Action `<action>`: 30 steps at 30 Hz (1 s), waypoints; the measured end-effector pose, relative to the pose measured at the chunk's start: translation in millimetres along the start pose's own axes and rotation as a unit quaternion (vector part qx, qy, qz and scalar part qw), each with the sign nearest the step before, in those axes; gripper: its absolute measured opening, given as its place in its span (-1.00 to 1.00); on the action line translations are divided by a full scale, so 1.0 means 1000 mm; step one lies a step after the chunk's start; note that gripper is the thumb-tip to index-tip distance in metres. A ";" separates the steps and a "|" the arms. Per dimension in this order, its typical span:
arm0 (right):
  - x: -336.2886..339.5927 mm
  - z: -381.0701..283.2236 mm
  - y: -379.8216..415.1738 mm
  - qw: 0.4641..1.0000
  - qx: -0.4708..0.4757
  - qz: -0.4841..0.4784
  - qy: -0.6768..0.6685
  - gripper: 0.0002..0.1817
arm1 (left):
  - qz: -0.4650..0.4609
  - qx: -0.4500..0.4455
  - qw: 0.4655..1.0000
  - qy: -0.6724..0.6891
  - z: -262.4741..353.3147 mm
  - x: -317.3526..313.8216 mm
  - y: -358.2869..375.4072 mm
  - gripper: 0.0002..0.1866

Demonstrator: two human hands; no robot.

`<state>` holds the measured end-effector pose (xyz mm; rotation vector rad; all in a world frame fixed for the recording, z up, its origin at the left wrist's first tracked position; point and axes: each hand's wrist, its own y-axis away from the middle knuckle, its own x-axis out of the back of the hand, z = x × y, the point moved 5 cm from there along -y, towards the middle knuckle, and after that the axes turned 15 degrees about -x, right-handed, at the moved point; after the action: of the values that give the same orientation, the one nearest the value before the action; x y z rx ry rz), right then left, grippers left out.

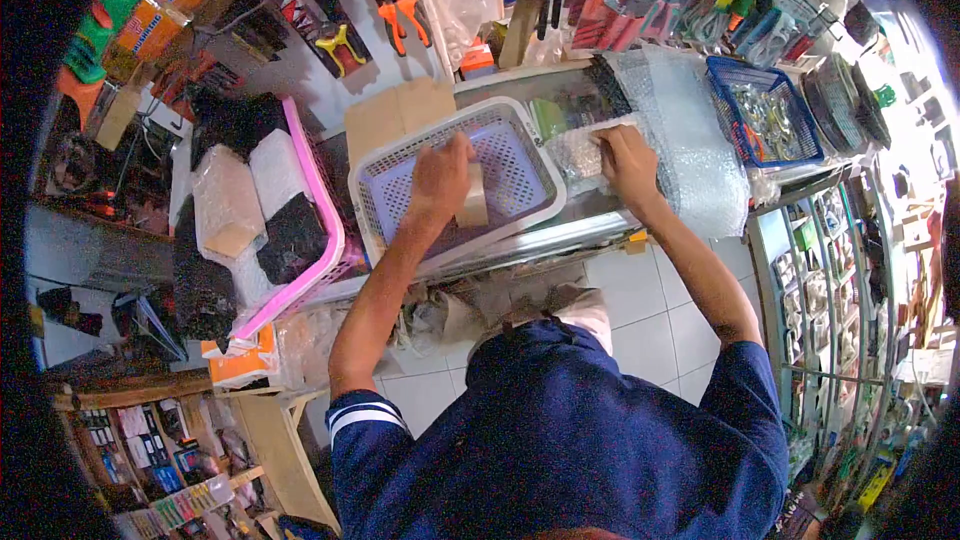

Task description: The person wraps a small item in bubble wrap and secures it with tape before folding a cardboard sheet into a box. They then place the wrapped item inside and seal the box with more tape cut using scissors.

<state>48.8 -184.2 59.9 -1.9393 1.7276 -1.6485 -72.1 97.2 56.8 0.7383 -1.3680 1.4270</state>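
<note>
My left hand is curled closed above a white-rimmed plastic basket with a lilac perforated inside. A small brown box shows at the palm side of this hand, partly covered by it. To the right of the basket, my right hand is closed in a pinch, fingertips at the upper edge of a clear bubble-wrapped packet. I cannot tell what, if anything, is between those fingertips. A wide sheet of bubble wrap hangs over the counter's front edge, just right of my right hand.
On the left, a pink-rimmed basket holds wrapped parcels. A cardboard flap stands behind the white basket. A blue basket of small metal parts sits at right. Pliers and other packaged tools hang behind the glass counter.
</note>
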 end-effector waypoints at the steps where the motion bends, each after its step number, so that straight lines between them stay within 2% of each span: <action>1: 0.001 -0.001 -0.002 1.000 0.002 -0.008 0.002 -0.70 | 0.009 -0.018 1.000 -0.011 0.002 0.001 0.000 -0.81; 4: 0.004 -0.006 -0.014 0.998 0.001 -0.044 0.052 -0.66 | 0.021 -0.055 0.997 -0.047 0.005 0.013 -0.002 -0.84; 6: 0.011 -0.010 -0.018 0.996 -0.029 -0.084 0.031 -0.57 | 0.010 -0.070 0.995 -0.065 0.013 0.019 -0.005 -0.84; 8: 0.015 -0.011 -0.017 0.992 -0.051 -0.103 0.046 -0.47 | 0.037 -0.090 0.995 -0.019 0.010 0.022 -0.001 -0.85; 9: 0.017 -0.012 -0.016 0.992 -0.052 -0.105 0.045 -0.47 | 0.050 -0.099 0.994 0.005 0.010 0.022 0.001 -0.86; 12: 0.020 -0.014 -0.020 0.991 -0.069 -0.116 0.025 -0.49 | 0.060 -0.104 0.991 -0.058 0.021 0.026 -0.001 -0.89; 15: 0.017 -0.012 -0.022 0.988 -0.045 -0.122 0.083 -0.51 | 0.039 -0.075 0.996 -0.015 0.015 0.019 -0.004 -0.88; 19: 0.022 -0.009 -0.024 0.988 -0.043 -0.122 0.086 -0.56 | 0.021 -0.025 0.991 0.132 0.017 0.029 0.000 -0.86; 21: 0.041 -0.004 -0.030 0.990 -0.030 -0.086 0.103 -0.59 | 0.001 0.005 0.980 0.199 0.019 0.040 -0.001 -0.85; 22: 0.053 0.000 -0.033 0.991 -0.020 -0.070 0.112 -0.61 | 0.010 -0.015 0.983 0.183 0.020 0.046 -0.002 -0.86; 24: 0.088 0.038 -0.052 0.995 -0.055 0.032 0.080 -0.59 | 0.027 -0.051 0.987 0.147 0.021 0.056 0.001 -0.86; 26: 0.126 0.110 -0.074 0.974 -0.205 0.082 0.058 -0.62 | 0.019 -0.038 0.986 0.164 0.021 0.060 0.002 -0.86; 29: 0.177 0.204 -0.088 0.936 -0.318 0.054 0.142 -0.61 | 0.013 -0.008 0.979 0.205 0.019 0.059 0.007 -0.87; 30: 0.177 0.270 -0.084 0.926 -0.283 0.030 0.247 -0.65 | 0.012 0.004 0.975 0.222 0.018 0.058 0.010 -0.87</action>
<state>261.3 -435.3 112.7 -1.7016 2.6759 -1.8848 -103.7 94.3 109.5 0.3751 -1.0257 1.5066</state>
